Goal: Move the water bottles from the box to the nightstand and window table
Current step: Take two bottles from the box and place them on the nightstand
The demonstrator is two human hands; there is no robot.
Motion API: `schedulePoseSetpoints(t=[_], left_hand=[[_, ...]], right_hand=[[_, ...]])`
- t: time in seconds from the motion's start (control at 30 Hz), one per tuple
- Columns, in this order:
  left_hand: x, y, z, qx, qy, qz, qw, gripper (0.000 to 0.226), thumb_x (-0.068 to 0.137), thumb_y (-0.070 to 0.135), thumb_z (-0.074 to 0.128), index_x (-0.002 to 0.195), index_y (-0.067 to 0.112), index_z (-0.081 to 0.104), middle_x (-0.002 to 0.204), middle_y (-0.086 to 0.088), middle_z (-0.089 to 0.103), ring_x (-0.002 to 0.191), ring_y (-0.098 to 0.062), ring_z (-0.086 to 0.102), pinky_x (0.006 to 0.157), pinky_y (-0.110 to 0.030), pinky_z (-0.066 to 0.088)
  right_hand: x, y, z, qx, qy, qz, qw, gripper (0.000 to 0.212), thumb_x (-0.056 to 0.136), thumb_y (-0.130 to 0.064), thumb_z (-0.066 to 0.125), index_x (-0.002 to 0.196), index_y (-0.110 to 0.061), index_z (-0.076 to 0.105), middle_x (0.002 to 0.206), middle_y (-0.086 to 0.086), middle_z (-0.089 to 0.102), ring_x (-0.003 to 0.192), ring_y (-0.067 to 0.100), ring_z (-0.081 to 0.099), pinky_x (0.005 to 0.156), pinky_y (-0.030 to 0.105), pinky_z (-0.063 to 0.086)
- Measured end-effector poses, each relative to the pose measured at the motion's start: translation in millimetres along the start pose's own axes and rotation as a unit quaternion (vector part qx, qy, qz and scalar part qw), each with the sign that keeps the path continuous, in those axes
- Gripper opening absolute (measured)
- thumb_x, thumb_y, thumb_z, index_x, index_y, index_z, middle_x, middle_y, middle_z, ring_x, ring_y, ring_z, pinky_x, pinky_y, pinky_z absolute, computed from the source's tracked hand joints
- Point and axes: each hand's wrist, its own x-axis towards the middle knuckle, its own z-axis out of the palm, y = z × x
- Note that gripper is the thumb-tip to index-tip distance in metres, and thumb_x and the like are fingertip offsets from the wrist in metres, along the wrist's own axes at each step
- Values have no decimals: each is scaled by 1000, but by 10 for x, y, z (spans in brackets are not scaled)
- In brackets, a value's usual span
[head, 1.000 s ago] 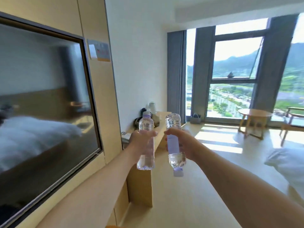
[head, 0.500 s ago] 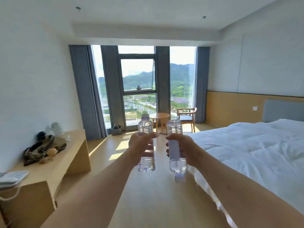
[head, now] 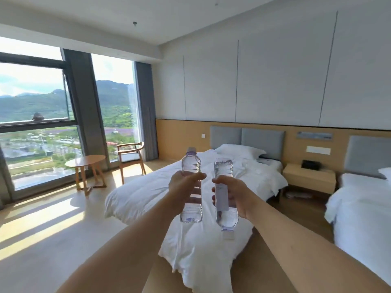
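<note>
In the head view, the left hand (head: 183, 188) grips an upright clear plastic water bottle (head: 191, 163) above the white-quilted bed (head: 148, 191). Just beside it, the right hand (head: 233, 192) grips a second clear bottle (head: 224, 216), cap down. The wooden nightstand (head: 309, 180) stands right of the bed, the round wooden window table (head: 85, 161) left.

I see my left hand (head: 183, 190) gripping an upright bottle (head: 191, 187), my right hand (head: 233, 194) gripping an inverted bottle (head: 225, 194). Beyond them lie the bed (head: 211, 240), nightstand (head: 309, 178), and round window worktop (head: 84, 161) beside a chair (head: 131, 157).
</note>
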Motion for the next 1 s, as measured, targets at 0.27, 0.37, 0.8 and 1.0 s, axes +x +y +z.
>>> schedulePoseSetpoints(t=[0.27,0.37,0.8,1.0], left_hand=[[1158,-104,1075,0,-147,12,989,38,79,20,83,110,4,67,81,-13,75,60,-25,73,55,-37,58],[1564,-77,1369,2,-192,19,981,37,79,20,82,109,5,67,83,-13,74,62,-26,73,55,-36,58],[3152,-189,2711,31,-339,13,940,45,78,27,85,115,13,64,99,-14,75,76,-25,75,53,-32,58],[3839,-431,3592,49,-363,13,931,44,76,28,88,109,16,61,98,-14,74,76,-27,75,53,-32,59]], right_hand=[[610,-156,-947,-1,165,-22,986,27,80,-27,84,98,-19,64,74,10,76,54,22,71,49,29,57],[842,-241,-1123,-3,197,-26,980,38,81,-33,82,111,-19,63,98,15,77,68,23,73,52,27,57],[1942,-388,-2257,20,350,-28,936,42,75,-31,84,108,-9,68,84,13,77,68,27,74,60,34,62],[2604,-420,-3097,24,370,-35,928,40,77,-28,84,108,-9,69,83,13,77,66,28,74,55,32,60]])
